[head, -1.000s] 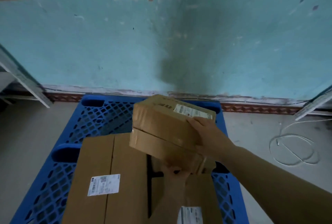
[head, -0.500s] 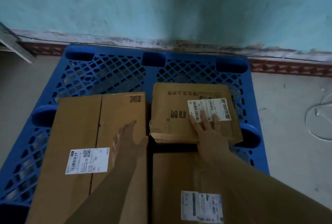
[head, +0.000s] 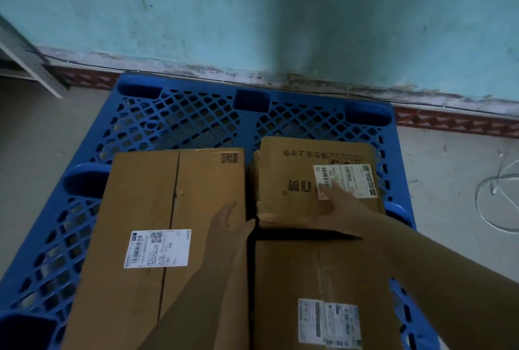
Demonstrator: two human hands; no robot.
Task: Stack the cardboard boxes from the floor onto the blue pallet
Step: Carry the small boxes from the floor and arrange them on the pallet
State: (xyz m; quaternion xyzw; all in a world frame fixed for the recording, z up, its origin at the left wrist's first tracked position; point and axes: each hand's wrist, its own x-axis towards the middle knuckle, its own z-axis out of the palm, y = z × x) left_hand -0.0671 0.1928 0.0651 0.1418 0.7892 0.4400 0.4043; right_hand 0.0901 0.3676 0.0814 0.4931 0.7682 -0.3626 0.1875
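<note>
Three cardboard boxes lie on the blue pallet (head: 179, 113). A long box (head: 157, 209) with a white label takes the left side. A smaller printed box (head: 292, 175) with a shipping label sits at the back right, and a third box (head: 317, 279) lies in front of it. My right hand (head: 341, 203) rests flat on the smaller box, fingers straight over its label. My left hand (head: 229, 217) lies on the right edge of the long box, fingers relaxed, beside the gap between boxes.
The pallet stands against a turquoise wall (head: 196, 12) with a patterned skirting. Bare lattice of the pallet shows behind the boxes. A white wire loop (head: 494, 200) lies on the floor at the right. A slanted white frame (head: 25, 60) leans at the far left.
One second ago both hands held the smaller box in the air, tilted. It now lies flat on the pallet at the back right; my left hand has moved onto the long box.
</note>
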